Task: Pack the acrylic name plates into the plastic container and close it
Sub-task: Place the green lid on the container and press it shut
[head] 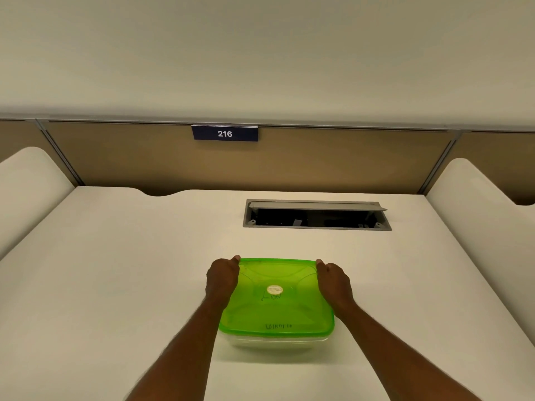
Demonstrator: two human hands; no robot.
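**Lid sat on the container, a hand on each side**

From my screen, the plastic container (278, 341) stood at lower centre of the frame on the pale table (115, 270), its clear body showing below the green lid (275, 311). The lid lay flat across the top. It carried a round sticker (274, 290) and some handwriting, and I could not tell what was inside.

The left hand (221, 277) gripped the lid's left edge near the far corner, fingers curled down over the rim. The right hand (334, 280) gripped the right edge the same way.

Above the container in the frame, an open cable hatch (317, 215) was set into the table. A dark sign (225, 133) reading 216 hung on the partition.
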